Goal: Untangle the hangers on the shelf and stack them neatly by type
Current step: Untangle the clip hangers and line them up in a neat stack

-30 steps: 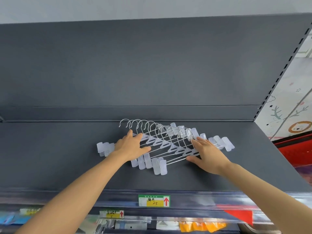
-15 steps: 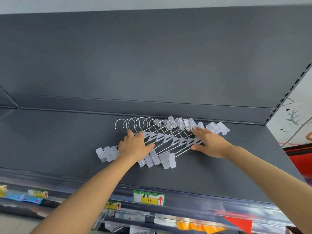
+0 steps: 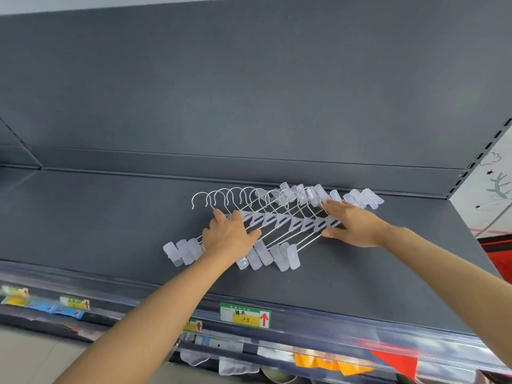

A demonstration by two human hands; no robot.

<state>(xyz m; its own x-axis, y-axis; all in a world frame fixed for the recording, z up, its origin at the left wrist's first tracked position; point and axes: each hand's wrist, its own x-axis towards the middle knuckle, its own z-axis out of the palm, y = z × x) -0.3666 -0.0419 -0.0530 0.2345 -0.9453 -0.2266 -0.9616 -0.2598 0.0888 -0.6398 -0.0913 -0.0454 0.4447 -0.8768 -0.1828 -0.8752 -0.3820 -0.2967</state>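
Several clip hangers (image 3: 279, 221) with metal hooks and translucent plastic clips lie fanned in one overlapping row on the dark grey shelf (image 3: 110, 225), their hooks pointing toward the back wall. My left hand (image 3: 228, 235) rests flat on the left part of the row, fingers straight, covering some bars. On the right end of the row my right hand (image 3: 350, 224) presses with straight fingers, thumb spread on the shelf. One bunch of clips sticks out left of my left hand, another behind my right hand near the back ledge.
A dark grey back panel (image 3: 249, 92) rises behind the shelf. The shelf's front rail carries a green and yellow price tag (image 3: 245, 314) and other labels. A slotted upright (image 3: 482, 153) bounds the shelf on the right. Lower shelves with goods show below.
Both hands have slid the fanned hangers back toward the rear ledge and turned the row a little. The camera has shifted, so the shelf sits higher and farther right in view.
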